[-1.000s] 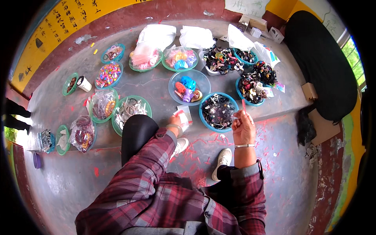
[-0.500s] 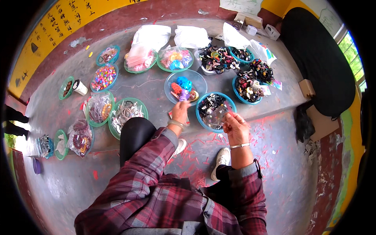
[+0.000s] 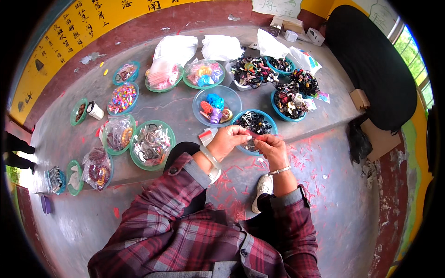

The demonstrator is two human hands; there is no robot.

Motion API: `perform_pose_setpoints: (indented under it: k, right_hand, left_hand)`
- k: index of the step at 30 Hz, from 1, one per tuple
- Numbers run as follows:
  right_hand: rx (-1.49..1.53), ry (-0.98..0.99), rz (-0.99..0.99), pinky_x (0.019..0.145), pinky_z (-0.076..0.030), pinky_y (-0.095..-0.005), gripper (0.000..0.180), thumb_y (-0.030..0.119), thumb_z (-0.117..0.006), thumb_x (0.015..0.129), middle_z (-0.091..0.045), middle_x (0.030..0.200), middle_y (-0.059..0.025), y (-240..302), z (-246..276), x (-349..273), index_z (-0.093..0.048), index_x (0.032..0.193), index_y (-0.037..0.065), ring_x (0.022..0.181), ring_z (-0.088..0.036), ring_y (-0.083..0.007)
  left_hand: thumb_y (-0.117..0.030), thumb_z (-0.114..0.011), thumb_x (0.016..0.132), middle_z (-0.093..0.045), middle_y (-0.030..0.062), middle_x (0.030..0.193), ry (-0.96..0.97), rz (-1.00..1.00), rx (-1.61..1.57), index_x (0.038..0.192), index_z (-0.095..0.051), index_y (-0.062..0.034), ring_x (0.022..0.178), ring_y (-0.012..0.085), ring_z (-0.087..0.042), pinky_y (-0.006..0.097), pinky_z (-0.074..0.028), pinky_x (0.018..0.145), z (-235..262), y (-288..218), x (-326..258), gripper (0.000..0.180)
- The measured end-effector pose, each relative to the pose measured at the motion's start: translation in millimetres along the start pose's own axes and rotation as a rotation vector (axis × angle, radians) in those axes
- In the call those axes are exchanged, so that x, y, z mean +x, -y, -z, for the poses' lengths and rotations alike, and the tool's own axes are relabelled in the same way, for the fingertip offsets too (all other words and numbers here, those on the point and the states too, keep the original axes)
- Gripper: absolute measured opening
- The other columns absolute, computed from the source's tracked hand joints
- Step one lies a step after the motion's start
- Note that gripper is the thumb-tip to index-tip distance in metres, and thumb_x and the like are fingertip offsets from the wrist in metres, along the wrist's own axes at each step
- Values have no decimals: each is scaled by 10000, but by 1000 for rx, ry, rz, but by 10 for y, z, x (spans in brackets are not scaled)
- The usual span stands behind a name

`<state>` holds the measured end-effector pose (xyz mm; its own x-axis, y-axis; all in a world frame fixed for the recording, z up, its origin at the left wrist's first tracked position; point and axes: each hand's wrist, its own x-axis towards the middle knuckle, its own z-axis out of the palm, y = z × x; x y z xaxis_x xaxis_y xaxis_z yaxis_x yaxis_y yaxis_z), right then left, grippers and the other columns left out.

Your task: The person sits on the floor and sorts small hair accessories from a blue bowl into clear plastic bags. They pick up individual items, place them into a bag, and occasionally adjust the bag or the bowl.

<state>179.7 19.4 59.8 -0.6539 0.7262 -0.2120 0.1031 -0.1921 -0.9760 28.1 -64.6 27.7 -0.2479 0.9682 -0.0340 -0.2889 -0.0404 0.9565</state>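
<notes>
My left hand (image 3: 225, 142) and my right hand (image 3: 274, 153) are close together, thumbs and fingers pinching a small clear plastic bag (image 3: 253, 135) with a reddish edge. The bag is partly hidden by my fingers, and its contents cannot be made out. Just behind it stands a blue basin (image 3: 273, 121) of dark hair ties. Farther off, a wide clear-blue basin (image 3: 238, 99) holds blue, red and purple bundles and a few round brownish pieces. Beside my left hand, a small white packet with red edging (image 3: 207, 135) lies on the ledge.
Along the grey ledge (image 3: 171, 103) are a green basin (image 3: 173, 141) of bagged hair ties, a basin of colourful beads (image 3: 123, 97) and a basin of mixed dark ties (image 3: 291, 104). White bags (image 3: 222, 47) lie behind. Red scraps (image 3: 301, 171) litter the floor.
My left hand has come from the wide basin to the right and nearer, meeting my right hand at the bag. The view has shifted slightly.
</notes>
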Motion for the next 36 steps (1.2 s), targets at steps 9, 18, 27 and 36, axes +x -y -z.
perform_pose_setpoints:
  k: [9,18,27,36]
  right_hand:
    - [28,232,-94,617,-410,-208,144,151,-636,763,-638,778,-45,-172,75,53,-642,849,35,685,-565,-95]
    - [159,157,-112,692,-443,-227,113,102,-609,784,-633,780,-65,-143,69,72,-628,837,4,729,-584,-121]
    - [277,111,-96,665,-444,-219,107,97,-622,777,-631,781,-47,-172,56,99,-625,832,5,714,-582,-112]
    - [-886,-414,607,607,-440,-332,119,131,-623,697,-592,665,-24,-63,2,56,-626,784,49,620,-569,-216]
  left_hand:
    - [-143,-596,805,-595,18,796,-194,-14,-329,887,-588,-32,715,88,-551,216,-435,667,-28,-19,68,138]
    - [-200,-553,838,-602,31,826,-10,111,-274,967,-583,-14,760,102,-561,215,-433,690,-20,5,10,228]
    - [-151,-597,806,-616,45,836,-1,109,-222,923,-613,1,747,84,-555,208,-418,674,-64,-41,6,192]
    - [-220,-567,838,-590,12,885,-113,-65,-1,1058,-529,-26,821,83,-544,219,-435,706,-90,171,24,296]
